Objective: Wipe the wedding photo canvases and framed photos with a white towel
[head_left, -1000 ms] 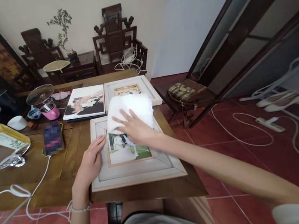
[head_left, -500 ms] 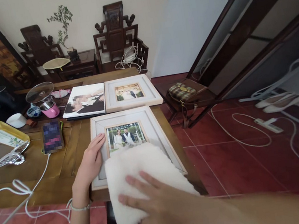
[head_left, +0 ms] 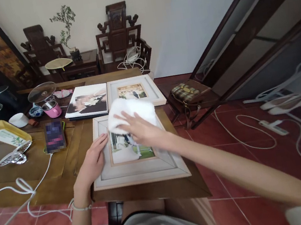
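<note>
A light wooden picture frame [head_left: 140, 178] lies flat near the table's front right corner, with a photo [head_left: 122, 151] in its middle. Across the upper part of that photo rests a fluffy white cloth [head_left: 138, 106], its far side close to a second frame behind. My right hand [head_left: 138, 129] presses the cloth down from above and keeps hold of it, fingers spread over the folds. My left hand [head_left: 93, 157] lies with fingers stretched out on the frame's left border, holding nothing.
Behind are another picture frame [head_left: 154, 89] and a photo panel [head_left: 91, 97]. A phone [head_left: 54, 136], a hair clip [head_left: 16, 154], an oil bottle [head_left: 7, 131] and a pink mug [head_left: 53, 109] occupy the left. A chair with a plaid bag [head_left: 186, 92] stands right of the wooden table [head_left: 163, 190].
My right hand has moved the cloth away from me, from the frame's near edge to its far part. The photo's lower part now shows. My left hand has stayed on the border.
</note>
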A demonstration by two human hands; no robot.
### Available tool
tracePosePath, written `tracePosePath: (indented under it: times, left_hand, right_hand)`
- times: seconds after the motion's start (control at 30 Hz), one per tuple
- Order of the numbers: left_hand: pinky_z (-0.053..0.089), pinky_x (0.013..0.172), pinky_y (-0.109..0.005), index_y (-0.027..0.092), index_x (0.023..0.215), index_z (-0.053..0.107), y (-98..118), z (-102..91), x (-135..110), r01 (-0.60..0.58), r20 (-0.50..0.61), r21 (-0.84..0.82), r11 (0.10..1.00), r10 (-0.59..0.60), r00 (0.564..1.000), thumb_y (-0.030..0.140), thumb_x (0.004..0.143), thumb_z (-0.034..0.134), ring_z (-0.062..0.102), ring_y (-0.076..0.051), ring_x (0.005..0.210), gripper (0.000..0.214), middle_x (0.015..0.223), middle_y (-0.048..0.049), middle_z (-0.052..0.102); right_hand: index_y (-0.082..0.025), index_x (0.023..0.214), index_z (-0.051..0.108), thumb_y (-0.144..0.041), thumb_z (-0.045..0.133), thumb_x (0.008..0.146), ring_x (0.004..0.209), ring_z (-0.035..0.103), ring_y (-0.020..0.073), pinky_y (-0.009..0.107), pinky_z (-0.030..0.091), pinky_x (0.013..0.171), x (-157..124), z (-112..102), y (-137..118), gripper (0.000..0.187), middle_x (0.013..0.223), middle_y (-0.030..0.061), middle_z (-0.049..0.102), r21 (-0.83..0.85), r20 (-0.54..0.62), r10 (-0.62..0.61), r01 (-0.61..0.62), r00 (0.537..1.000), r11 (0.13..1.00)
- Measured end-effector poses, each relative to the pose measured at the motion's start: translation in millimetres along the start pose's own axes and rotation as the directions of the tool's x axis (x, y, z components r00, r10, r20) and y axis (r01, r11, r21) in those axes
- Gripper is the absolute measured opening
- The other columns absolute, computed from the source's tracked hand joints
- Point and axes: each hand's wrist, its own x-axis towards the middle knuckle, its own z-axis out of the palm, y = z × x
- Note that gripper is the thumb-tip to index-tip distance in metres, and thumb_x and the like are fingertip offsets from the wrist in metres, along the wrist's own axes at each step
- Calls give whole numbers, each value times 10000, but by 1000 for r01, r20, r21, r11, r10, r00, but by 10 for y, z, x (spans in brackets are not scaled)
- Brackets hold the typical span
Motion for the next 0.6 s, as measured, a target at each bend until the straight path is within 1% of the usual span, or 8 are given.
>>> tracePosePath:
  times: [0.07, 0.1, 0.17, 0.23, 0.33, 0.43, 0.53, 0.6]
  left_hand:
    - [279, 1181, -463, 194, 1395, 493, 32, -8, 6, 24, -5, -5, 1000, -24, 1000, 226, 982, 342, 384, -217, 1398, 440, 1472, -99, 471]
    - [269, 1185, -453, 198, 1420, 458, 52, -12, 7, 42, -16, -6, 999, -42, 999, 267, 992, 354, 364, -219, 1409, 446, 1500, -95, 434]
    - [228, 1200, -431, 207, 1479, 357, 89, -20, 4, 68, -49, -9, 998, -68, 996, 334, 1003, 360, 290, -219, 1445, 492, 1565, -83, 323]
    - [181, 1211, -416, 212, 1515, 265, 118, -26, -6, 59, -82, -20, 998, -61, 995, 376, 1011, 337, 218, -218, 1470, 535, 1602, -74, 229]
    - [152, 1213, -421, 208, 1532, 205, 137, -30, -31, 36, -119, -49, 998, -42, 992, 446, 1014, 277, 193, -230, 1476, 574, 1610, -87, 198]
    - [144, 1211, -432, 213, 1540, 171, 135, -33, -58, 37, -126, -66, 997, -45, 991, 507, 1007, 212, 184, -243, 1478, 610, 1613, -89, 186]
    - [151, 1209, -433, 223, 1542, 158, 128, -37, -70, 46, -121, -56, 997, -52, 991, 517, 1005, 192, 185, -239, 1478, 613, 1612, -84, 192]
    - [165, 1208, -429, 223, 1534, 197, 128, -38, -66, 60, -107, -33, 998, -63, 992, 488, 1012, 212, 199, -228, 1475, 586, 1604, -84, 219]
  right_hand:
    - [-175, 1409, 459, 110, 425, 722, 1468, 95, 384, 688, 219, 1103, 179, -1, 38, 744, 1607, 98, 186, -73, -9, 59, -59, 998, 996]
    - [-177, 1404, 469, 100, 448, 737, 1462, 96, 410, 709, 207, 1096, 246, 9, 22, 723, 1603, 97, 198, -107, -2, 77, -76, 997, 991]
    - [-180, 1376, 511, 70, 496, 765, 1446, 103, 457, 751, 180, 1077, 317, 50, -77, 660, 1592, 101, 233, -158, 32, 69, -63, 997, 985]
    - [-182, 1332, 560, 27, 501, 813, 1440, 110, 474, 770, 175, 1065, 299, 99, -248, 563, 1587, 98, 249, -182, 57, 19, -9, 998, 983]
    - [-158, 1276, 605, -28, 473, 870, 1438, 130, 470, 759, 214, 1063, 147, 129, -558, 447, 1587, 109, 249, -160, 87, -64, 77, 994, 984]
    - [-170, 1288, 599, -66, 515, 862, 1429, 155, 483, 769, 243, 1038, -70, 101, -816, 447, 1584, 130, 255, -77, 177, -127, 142, 976, 987]
    - [-215, 1268, 620, -109, 590, 826, 1436, 157, 464, 766, 200, 1061, -306, 81, -934, 455, 1586, 102, 261, 31, 252, -195, 194, 948, 981]
    - [-218, 1230, 649, -128, 624, 800, 1435, 176, 457, 759, 187, 1073, -483, 74, -912, 440, 1573, 93, 296, 80, 279, -198, 183, 940, 980]
